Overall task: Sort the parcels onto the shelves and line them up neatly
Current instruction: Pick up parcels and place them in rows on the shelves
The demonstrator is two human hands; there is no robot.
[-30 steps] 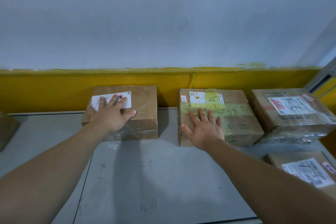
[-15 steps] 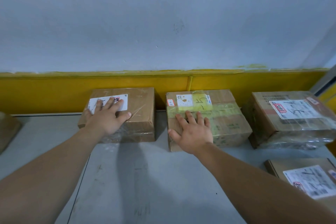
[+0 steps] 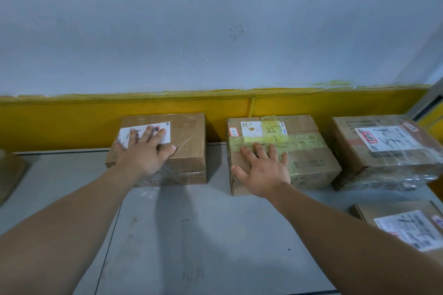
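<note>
Head view: left grip (image 3: 143, 155) flat, fingers spread, pressing on the left parcel (image 3: 189, 148) over its white label (image 3: 125, 133). Right grip (image 3: 266, 172) likewise flat on the yellow-taped parcel (image 3: 309, 151). Neither grasps anything. Both parcels sit on the grey shelf (image 3: 191, 235), near its yellow back rail (image 3: 72, 122).

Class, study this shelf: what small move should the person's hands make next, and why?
Probably slide the yellow-taped parcel left with the right hand until it meets the white-labelled parcel under the left hand. Both palms lie flat on top, and a strip of bare shelf shows between the two parcels.
</note>
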